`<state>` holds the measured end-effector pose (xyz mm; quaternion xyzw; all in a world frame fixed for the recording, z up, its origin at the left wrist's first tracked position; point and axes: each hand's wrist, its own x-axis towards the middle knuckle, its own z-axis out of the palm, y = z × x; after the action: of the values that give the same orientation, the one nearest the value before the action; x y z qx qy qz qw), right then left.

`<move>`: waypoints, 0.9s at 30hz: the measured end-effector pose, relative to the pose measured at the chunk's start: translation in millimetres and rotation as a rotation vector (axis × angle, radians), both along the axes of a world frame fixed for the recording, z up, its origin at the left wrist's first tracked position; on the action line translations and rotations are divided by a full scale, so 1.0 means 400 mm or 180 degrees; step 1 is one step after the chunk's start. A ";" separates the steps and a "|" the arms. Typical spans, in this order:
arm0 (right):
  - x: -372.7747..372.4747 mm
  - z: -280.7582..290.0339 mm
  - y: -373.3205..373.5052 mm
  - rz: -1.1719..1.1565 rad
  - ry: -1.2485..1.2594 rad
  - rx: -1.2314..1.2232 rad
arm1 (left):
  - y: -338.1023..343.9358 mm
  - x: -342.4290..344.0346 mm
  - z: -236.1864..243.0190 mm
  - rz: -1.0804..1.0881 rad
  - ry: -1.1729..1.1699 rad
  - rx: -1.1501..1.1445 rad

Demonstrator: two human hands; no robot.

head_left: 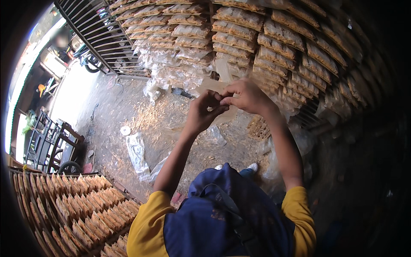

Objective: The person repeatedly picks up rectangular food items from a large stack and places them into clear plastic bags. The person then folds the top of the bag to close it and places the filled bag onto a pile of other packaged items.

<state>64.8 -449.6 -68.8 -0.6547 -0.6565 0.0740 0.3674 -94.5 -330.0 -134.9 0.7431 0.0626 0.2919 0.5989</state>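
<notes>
My left hand and my right hand meet in front of me, fingertips pinched close together. Between them is a thin, see-through plastic bag, part of which spreads out beyond the fingers and part hangs below them. The bag's exact edges blur into the plastic behind. Just past my hands rise stacked clear packs filled with something light brown. Loose clear plastic bunches along the lower left of these stacks.
A slatted metal rack stands at the far left. Near left, another rack holds rows of brown packs. Crumbs, a tape roll and a plastic sheet lie on the floor. A wheeled cart stands left.
</notes>
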 end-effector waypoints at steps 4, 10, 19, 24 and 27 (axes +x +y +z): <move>0.002 -0.019 0.024 -0.0072 -0.0379 0.0425 | 0.014 -0.040 0.019 0.0308 0.0623 0.0052; -0.008 -0.004 0.055 -0.0010 -0.0513 0.0972 | 0.067 -0.066 -0.035 0.0419 0.0899 0.0388; 0.038 0.068 0.053 -0.0179 -0.1034 0.1557 | 0.084 -0.072 -0.086 0.0670 0.1546 0.0867; 0.088 0.144 0.010 -0.0604 -0.1084 0.1723 | 0.116 -0.093 -0.177 0.0697 0.1780 0.0954; 0.151 0.164 -0.051 -0.0977 -0.1185 0.1721 | 0.151 -0.117 -0.236 0.0767 0.1725 0.1065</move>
<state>125.2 -470.1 -3.2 -0.6271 -0.6020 -0.2787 0.4082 -141.3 -269.7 -229.5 0.8689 0.2581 0.1587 0.3914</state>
